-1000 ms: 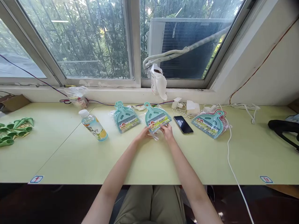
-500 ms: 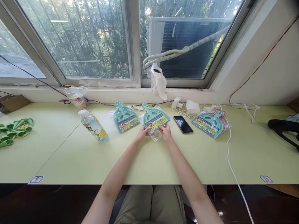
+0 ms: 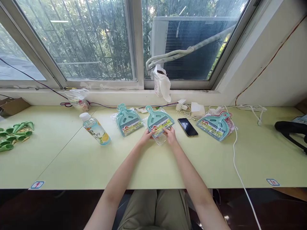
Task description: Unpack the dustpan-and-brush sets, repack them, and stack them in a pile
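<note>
Between my two hands is a teal dustpan and brush set (image 3: 155, 118) in a clear plastic bag with a yellow label. My left hand (image 3: 146, 136) grips its lower left corner, and my right hand (image 3: 169, 135) grips the lower right edge. The fingers under the bag are hidden. Just left of it lies a stack of similar bagged dustpan sets (image 3: 128, 120). Another stack of dustpan sets (image 3: 214, 126), teal on top with some pink showing beneath, lies to the right, beyond a black phone (image 3: 188, 127).
A clear bottle (image 3: 95, 128) with a white cap is at the left on the table (image 3: 79, 169). Green cone-shaped pieces (image 3: 15, 135) lie far left. A white cable (image 3: 236, 159) runs over the front edge. A black object (image 3: 291, 129) sits far right.
Both hands keep the same hold on the bagged dustpan set. The camera view has shifted very slightly; nothing else has visibly moved.
</note>
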A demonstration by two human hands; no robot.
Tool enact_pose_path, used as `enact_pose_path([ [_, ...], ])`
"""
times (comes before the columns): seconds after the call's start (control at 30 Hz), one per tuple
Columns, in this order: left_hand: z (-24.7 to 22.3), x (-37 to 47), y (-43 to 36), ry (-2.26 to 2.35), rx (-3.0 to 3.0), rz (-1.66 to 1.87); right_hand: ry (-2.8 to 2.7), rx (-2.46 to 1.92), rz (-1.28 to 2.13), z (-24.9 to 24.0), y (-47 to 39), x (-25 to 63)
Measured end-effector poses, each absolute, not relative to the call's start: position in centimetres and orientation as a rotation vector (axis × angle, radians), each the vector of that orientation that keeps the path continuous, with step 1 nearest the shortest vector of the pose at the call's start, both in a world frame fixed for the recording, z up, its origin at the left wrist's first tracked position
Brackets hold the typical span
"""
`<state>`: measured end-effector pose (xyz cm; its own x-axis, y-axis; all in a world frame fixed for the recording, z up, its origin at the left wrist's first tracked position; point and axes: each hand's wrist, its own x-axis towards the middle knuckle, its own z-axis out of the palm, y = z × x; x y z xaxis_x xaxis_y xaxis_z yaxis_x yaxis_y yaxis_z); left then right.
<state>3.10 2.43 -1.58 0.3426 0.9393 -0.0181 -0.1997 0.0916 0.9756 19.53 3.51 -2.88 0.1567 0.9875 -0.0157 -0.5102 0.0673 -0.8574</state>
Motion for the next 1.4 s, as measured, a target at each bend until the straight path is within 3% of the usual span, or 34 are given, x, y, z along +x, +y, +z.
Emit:
enact_pose_path([
  [0.7, -1.9, 3.1, 2.6, 0.902, 1.201, 1.004, -0.657, -0.906, 1.31, -3.5, 4.0, 19.5],
  [1.0, -1.5, 2.2, 2.8, 0.953, 1.161, 1.003, -0.553, -0.957, 1.514, -2.7, 4.6, 20.7],
  [1.1, -1.5, 1.4, 3.2, 0.964, 1.151, 1.033, -0.576, -1.103, 1.375, -2.9, 4.9, 21.5],
  [1.3, -1.4, -0.1, 4.1, 1.02, 0.947, 1.166, -0.957, -1.244, 0.7, -3.4, 4.5, 23.0],
  [1.4, -1.3, -0.4, 4.3, 0.979, 0.86, 1.185, -1.178, -1.219, 0.531, -3.0, 4.2, 23.1],
])
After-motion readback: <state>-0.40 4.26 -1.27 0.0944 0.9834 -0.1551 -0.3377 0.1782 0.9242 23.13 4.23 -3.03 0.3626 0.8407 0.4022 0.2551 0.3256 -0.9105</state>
